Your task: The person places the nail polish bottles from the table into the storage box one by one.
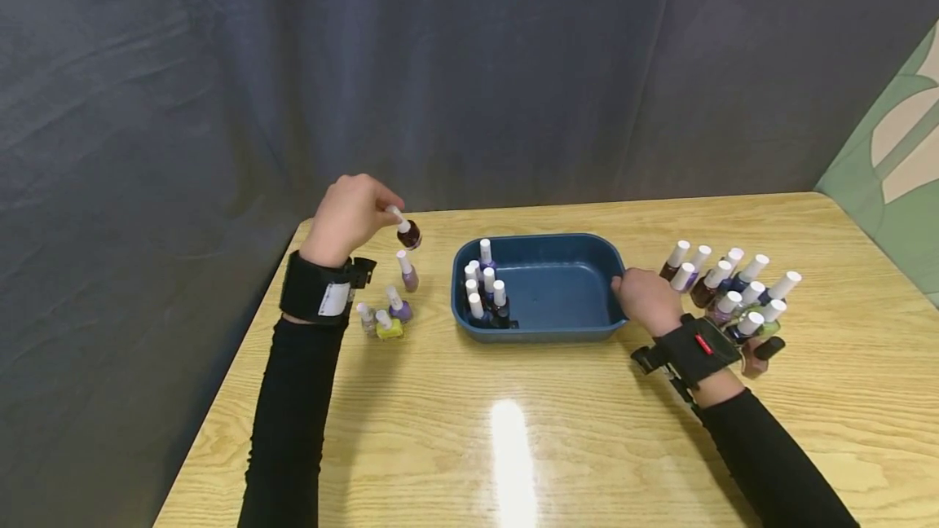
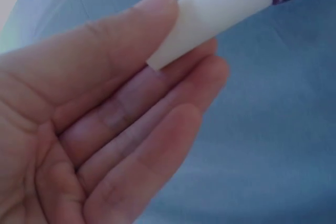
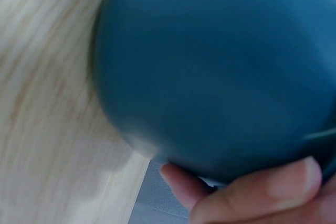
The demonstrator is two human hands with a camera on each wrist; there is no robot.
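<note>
My left hand (image 1: 350, 217) is raised over the table's left side and pinches the white cap of a dark maroon nail polish bottle (image 1: 407, 233). In the left wrist view the white cap (image 2: 210, 14) lies between thumb and fingertips. A blue plastic tray (image 1: 546, 328) sits mid-table with several white-capped bottles (image 1: 485, 290) standing in its left end. My right hand (image 1: 645, 298) grips the tray's right rim; in the right wrist view a thumb and finger press on the tray wall (image 3: 220, 77).
Several bottles (image 1: 392, 304) stand on the table below my left hand, one yellow (image 1: 389, 327). A larger cluster of bottles (image 1: 734, 292) stands right of the tray. The wooden table (image 1: 513, 446) ends at a dark curtain behind.
</note>
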